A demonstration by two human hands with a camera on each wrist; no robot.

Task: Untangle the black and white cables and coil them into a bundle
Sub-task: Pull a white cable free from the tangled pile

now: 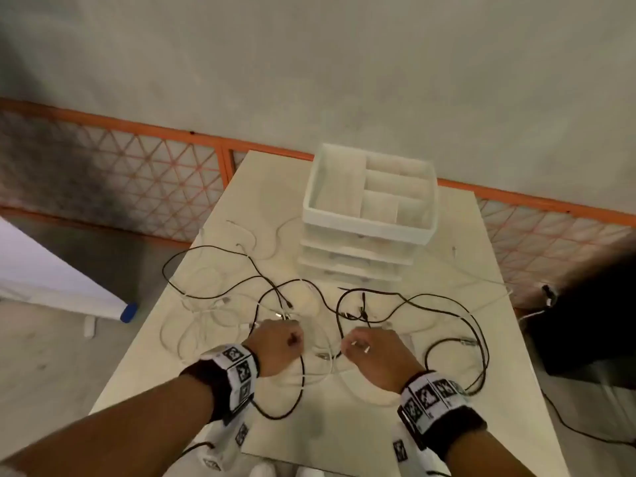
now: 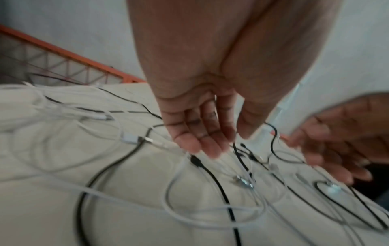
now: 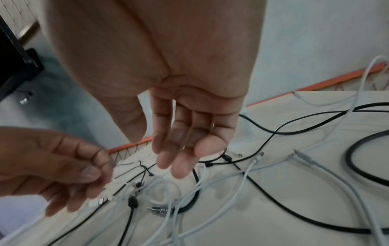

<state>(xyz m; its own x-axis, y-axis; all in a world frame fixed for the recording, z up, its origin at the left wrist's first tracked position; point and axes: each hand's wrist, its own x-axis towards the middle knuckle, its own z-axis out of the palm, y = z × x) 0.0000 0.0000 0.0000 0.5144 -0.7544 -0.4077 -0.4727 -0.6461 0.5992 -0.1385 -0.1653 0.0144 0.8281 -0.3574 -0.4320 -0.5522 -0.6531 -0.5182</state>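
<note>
Several black cables and white cables lie tangled across the beige table. My left hand hovers over the middle of the tangle. In the left wrist view its thumb and fingers come together on a black cable that runs down from them. My right hand is just to its right, above the cables. In the right wrist view the right hand hangs with relaxed fingers and holds nothing. Connector plugs lie under both hands.
A white stack of drawer trays stands at the back of the table, behind the tangle. One black loop hangs over the left table edge. An orange mesh fence runs behind. A black object sits off the right edge.
</note>
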